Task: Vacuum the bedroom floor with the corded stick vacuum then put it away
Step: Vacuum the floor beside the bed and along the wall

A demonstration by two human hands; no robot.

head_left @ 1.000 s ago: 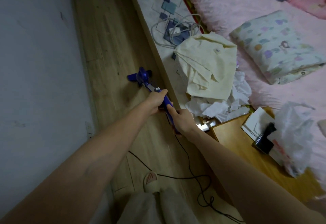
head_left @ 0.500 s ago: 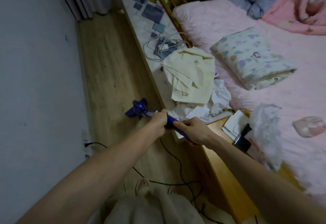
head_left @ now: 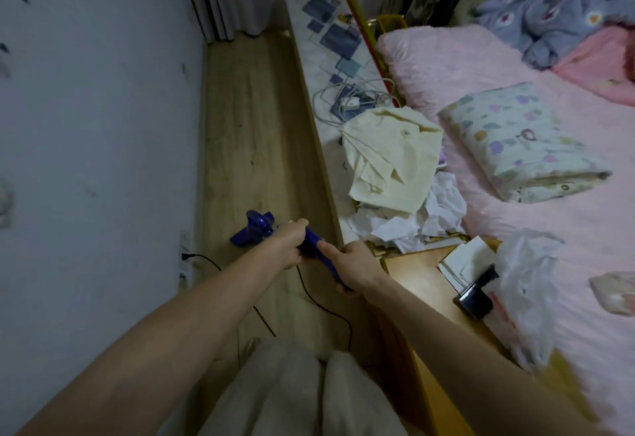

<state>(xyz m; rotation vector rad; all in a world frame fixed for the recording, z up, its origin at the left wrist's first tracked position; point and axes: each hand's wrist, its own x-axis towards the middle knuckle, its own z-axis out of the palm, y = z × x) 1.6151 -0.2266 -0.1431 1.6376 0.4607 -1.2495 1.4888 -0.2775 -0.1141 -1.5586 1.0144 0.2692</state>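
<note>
Now left hand (head_left: 287, 245), right hand (head_left: 355, 269) seemingly grip vacuum (head_left: 256, 231).

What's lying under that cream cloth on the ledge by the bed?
Crumpled white papers stick out beneath the cream cloth. Anything else under it is covered.

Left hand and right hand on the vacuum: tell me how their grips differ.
The left hand grips the blue vacuum further down, nearer its body; the right hand holds the near end of the handle. The left arm enters from the lower left, the right arm from the lower right. Both hands curl round the same handle.
</note>
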